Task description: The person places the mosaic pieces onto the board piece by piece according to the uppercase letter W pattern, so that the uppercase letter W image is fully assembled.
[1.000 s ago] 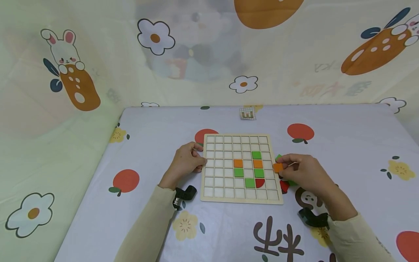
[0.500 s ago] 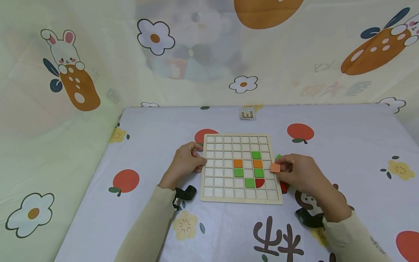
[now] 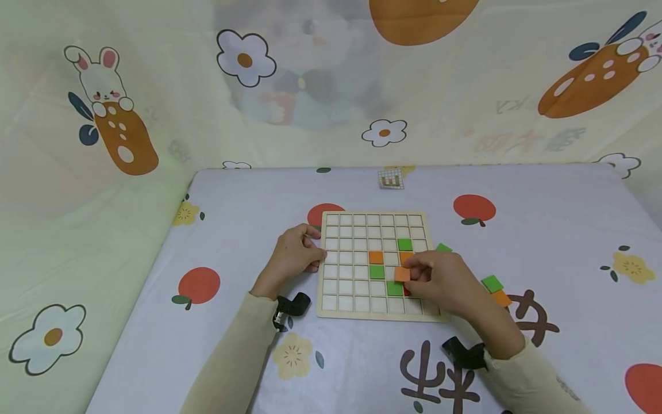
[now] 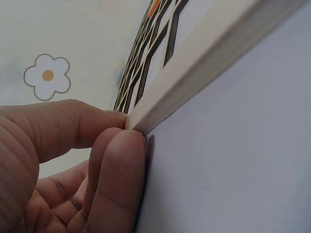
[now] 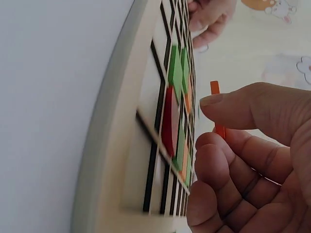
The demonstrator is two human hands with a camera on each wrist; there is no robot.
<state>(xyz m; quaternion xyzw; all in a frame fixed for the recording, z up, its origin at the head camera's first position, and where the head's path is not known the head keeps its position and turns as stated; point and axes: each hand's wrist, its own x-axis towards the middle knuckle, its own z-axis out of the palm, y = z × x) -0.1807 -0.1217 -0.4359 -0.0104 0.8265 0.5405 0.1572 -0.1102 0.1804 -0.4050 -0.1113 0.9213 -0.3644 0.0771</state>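
- One held orange tile [image 3: 402, 275] is above the right half of the grid board [image 3: 383, 315], with a gap between tile and board in the right wrist view.
- The right hand [image 3: 442, 278] pinches that tile between thumb and fingers, reaching in over the board's right side.
- The left hand [image 3: 296, 251] grips the board's left edge, thumb on the rim and curled fingers against its side.
- The board lies flat, seven cells by seven, and seven pieces sit in its cells: four green tiles [image 3: 377, 272], two orange tiles [image 3: 376, 257] and one red piece [image 5: 169, 121]. The head view shows three of the green; the right wrist view shows all four.
- Right of the board, three loose pieces show: one small green piece [image 3: 443, 248] near its edge, then one loose green tile [image 3: 492, 283] and one loose orange tile [image 3: 501, 298] farther out, side by side. What lies under the right hand is hidden.
- Beyond the board's far edge lies one small card [image 3: 391, 179] with a grid print.
- Two black wrist devices [image 3: 296, 305], one per wrist, are nearer the person than the hands.
- Under the board spreads one printed tablecloth [image 3: 248, 218].
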